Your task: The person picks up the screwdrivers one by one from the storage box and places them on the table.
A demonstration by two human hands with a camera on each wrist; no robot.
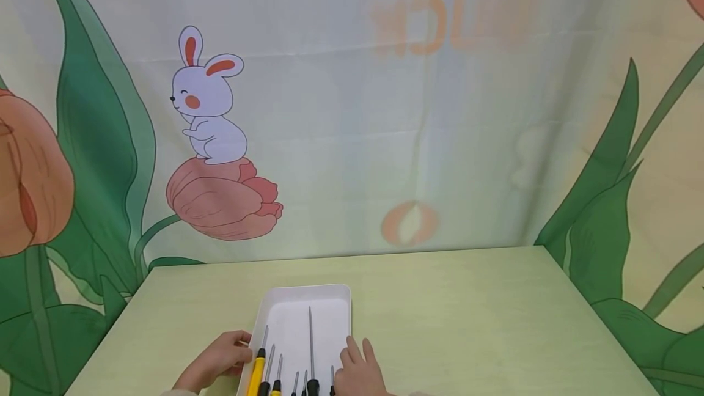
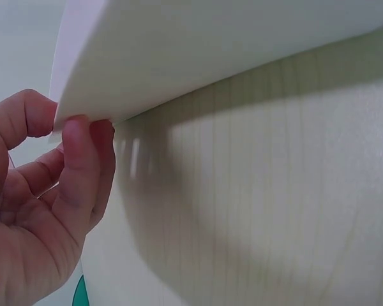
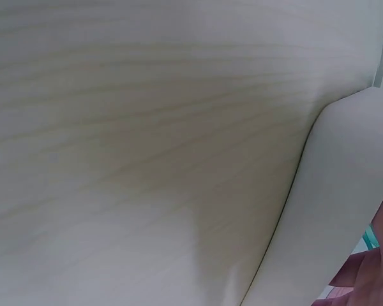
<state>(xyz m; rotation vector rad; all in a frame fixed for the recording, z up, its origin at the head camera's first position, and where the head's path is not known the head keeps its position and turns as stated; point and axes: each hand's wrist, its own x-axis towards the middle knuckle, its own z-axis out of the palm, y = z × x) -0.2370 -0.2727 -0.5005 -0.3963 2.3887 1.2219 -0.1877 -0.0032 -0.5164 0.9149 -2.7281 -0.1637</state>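
A white rectangular tray (image 1: 288, 310) lies lengthwise on the table, holding several screwdrivers. A screwdriver with a yellow and black handle (image 1: 256, 371) is along the tray's left wall; a long-shafted one with a black handle (image 1: 313, 385) lies near the middle, with shorter ones between. At the left side, my left hand (image 1: 221, 356) pinches the tray's edge between thumb and fingers, as the left wrist view shows close up. My right hand (image 1: 360, 376) is over the right rim, beside a small screwdriver (image 1: 332, 377); its fingers partly show behind the tray wall (image 3: 335, 204) in the right wrist view.
The pale wood-grain table (image 1: 467, 316) extends to both sides of the tray. Behind it hangs a curtain (image 1: 341, 109) printed with a rabbit, tulips and green leaves. The front ends of the tray and tools are cut off by the head view's lower edge.
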